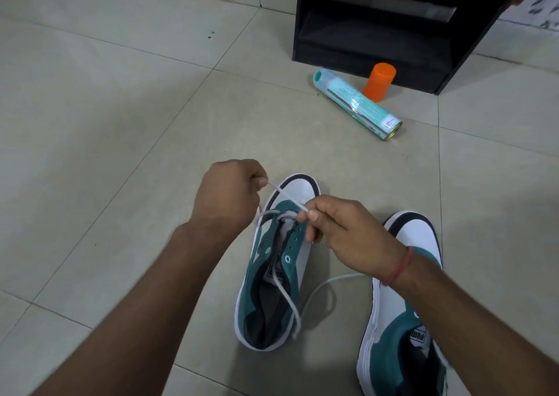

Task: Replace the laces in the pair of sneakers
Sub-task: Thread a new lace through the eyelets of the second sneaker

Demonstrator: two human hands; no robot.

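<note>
1. Left sneaker [273, 277]: teal suede-like upper, white toe panel, dark toe bumper, white rubber sole. It stands on the tiled floor [106, 123], long axis near vertical in view, toe pointing away.
2. Right sneaker [405, 298]: same make, parallel, beside it; tongue label reads "PUMA" inverted.
3. White flat lace [287, 292]: threaded at the lowest eyelets, its tail looping over the collar.
4. Left hand [227, 195] pinches one lace end; right hand [341, 235] pinches the other.
5. Behind: a teal aerosol can [360, 105] lies on its side, an orange cap [379, 82] upright.

Matt teal suede-like cloth on the sneakers [273, 277], smooth white sides; woven white lace [289, 297]; glossy floor [121, 108]; shiny, probably metal can [358, 103].
</note>
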